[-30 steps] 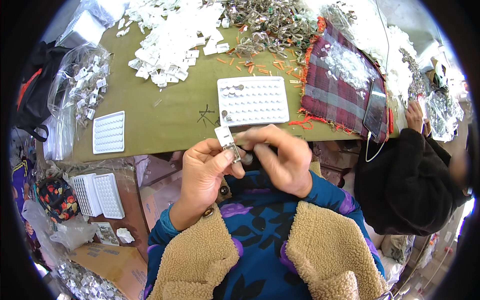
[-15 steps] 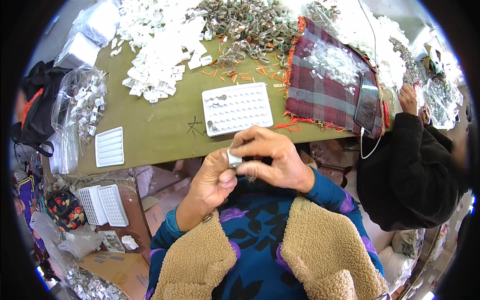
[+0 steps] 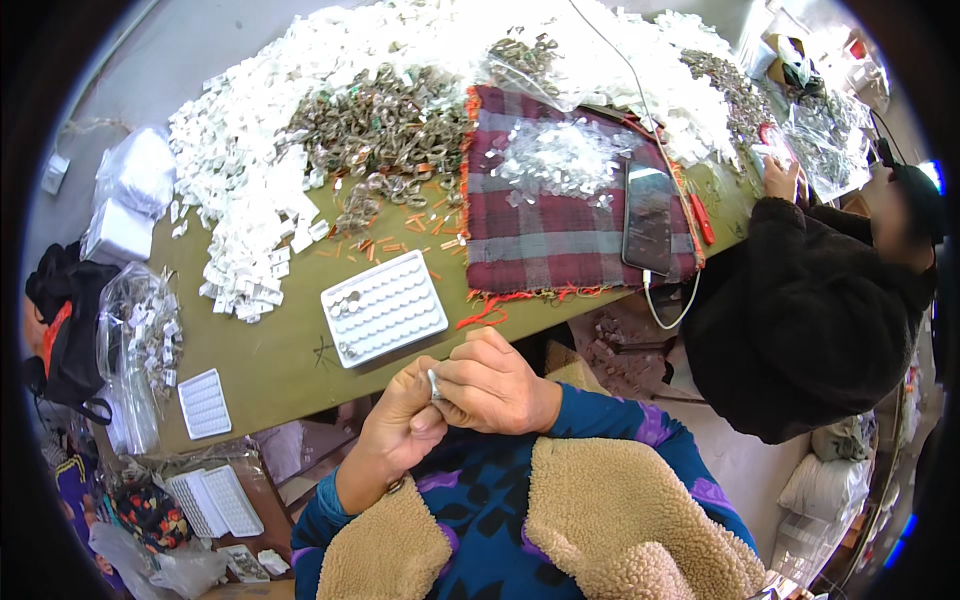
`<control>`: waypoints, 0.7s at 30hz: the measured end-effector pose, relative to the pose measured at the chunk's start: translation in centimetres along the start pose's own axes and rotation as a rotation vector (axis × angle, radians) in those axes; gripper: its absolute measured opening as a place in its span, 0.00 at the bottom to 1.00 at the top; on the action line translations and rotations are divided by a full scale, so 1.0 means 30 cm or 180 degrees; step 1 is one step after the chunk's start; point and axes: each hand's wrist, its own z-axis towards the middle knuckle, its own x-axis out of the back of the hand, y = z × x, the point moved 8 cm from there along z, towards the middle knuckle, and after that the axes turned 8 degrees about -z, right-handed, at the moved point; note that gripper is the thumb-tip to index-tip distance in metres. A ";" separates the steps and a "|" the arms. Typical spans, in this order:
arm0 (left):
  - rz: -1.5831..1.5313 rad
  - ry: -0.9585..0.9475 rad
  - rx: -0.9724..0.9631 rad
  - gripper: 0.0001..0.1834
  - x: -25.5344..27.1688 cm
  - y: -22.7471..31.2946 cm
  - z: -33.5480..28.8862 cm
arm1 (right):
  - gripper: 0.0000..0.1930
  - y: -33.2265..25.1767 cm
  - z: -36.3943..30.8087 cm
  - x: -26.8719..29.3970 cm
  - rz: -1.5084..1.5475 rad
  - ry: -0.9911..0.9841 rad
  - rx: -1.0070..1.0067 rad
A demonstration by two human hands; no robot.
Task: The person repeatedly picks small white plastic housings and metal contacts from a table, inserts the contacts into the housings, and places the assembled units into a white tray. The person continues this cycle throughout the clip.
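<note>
Just in front of my body, at the near edge of the table, my two hands meet around a small white-and-silver piece (image 3: pixel 434 384). My left hand (image 3: pixel 400 422) pinches it between thumb and fingers. My right hand (image 3: pixel 492 384) is closed against its other side, with the fingers curled, so whatever else they grip is hidden. Beyond the hands lies a white tray (image 3: pixel 400 312) with rows of round-ended slots. A few small silvery round pieces (image 3: pixel 346 303) sit in its far left part, and another near its close left corner.
Heaped white pieces (image 3: pixel 240 260) and brownish-grey loops (image 3: pixel 390 125) cover the far table. Orange strips (image 3: pixel 375 247) lie scattered nearby. On the right, a plaid cloth (image 3: pixel 530 250) carries clear bits (image 3: pixel 560 155) and a charging phone (image 3: pixel 648 215). A person in a dark sleeve (image 3: pixel 770 310) works there.
The view has swung right, shifting the table leftward and down. My right fingers have closed in around the small piece, which now shows less between the hands.
</note>
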 end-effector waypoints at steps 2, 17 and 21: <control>0.0044 0.0082 -0.0153 0.14 -0.004 0.018 0.021 | 0.16 0.046 -0.014 -0.006 0.0246 -0.0099 -0.0316; 0.0004 0.0533 -0.0275 0.11 0.022 0.019 0.059 | 0.16 0.154 -0.058 -0.043 0.0499 -0.0219 -0.0901; -0.0170 0.0447 -0.0259 0.07 0.040 0.017 0.054 | 0.13 0.119 -0.046 -0.029 0.0032 -0.0173 -0.0643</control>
